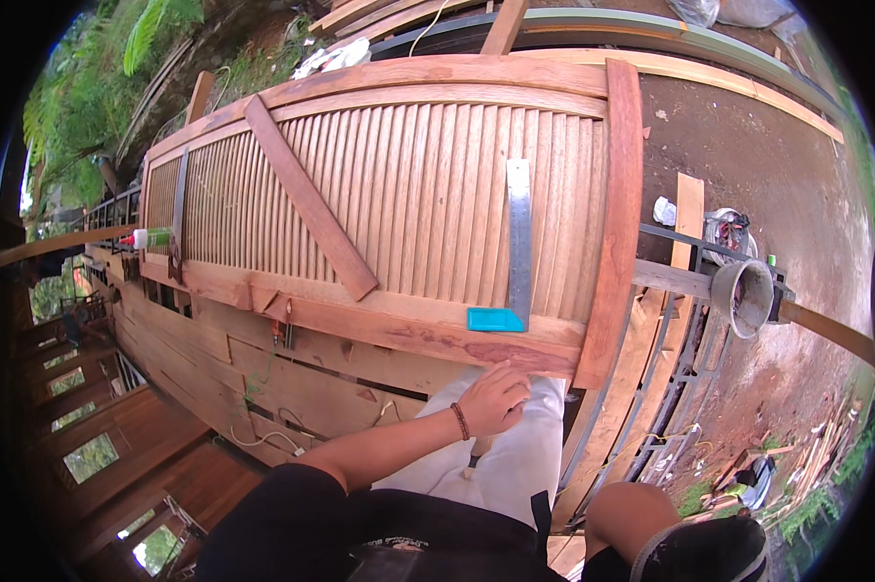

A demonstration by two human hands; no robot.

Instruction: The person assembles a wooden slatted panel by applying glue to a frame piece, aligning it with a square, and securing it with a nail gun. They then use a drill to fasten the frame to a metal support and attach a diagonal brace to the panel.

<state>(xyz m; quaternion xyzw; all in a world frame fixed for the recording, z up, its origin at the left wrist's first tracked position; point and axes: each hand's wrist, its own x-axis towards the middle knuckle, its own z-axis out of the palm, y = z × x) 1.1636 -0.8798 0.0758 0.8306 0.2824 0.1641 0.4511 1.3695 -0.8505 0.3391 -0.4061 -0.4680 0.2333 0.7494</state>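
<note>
A wooden louvred panel (428,194) with reddish-brown frame rails lies across the work area in front of me. On its right part rests a try square, its steel blade (519,233) lying along the slats and its blue handle (494,319) on the near rail. My left hand (496,400), a beaded bracelet at the wrist, is beside the panel's near edge above my white-trousered leg. Its fingers are curled; what they hold, if anything, is hidden. Just below that hand shows a small tan piece with a dark end. My right arm (631,519) is bent at the lower right, its hand out of sight.
A loose wooden strip (311,199) slants across the slats. A clamp bar (179,204) and a glue bottle (151,238) are at the left end. To the right stands a grey bucket (743,299) near planks and metal bars; cords and boards lie below.
</note>
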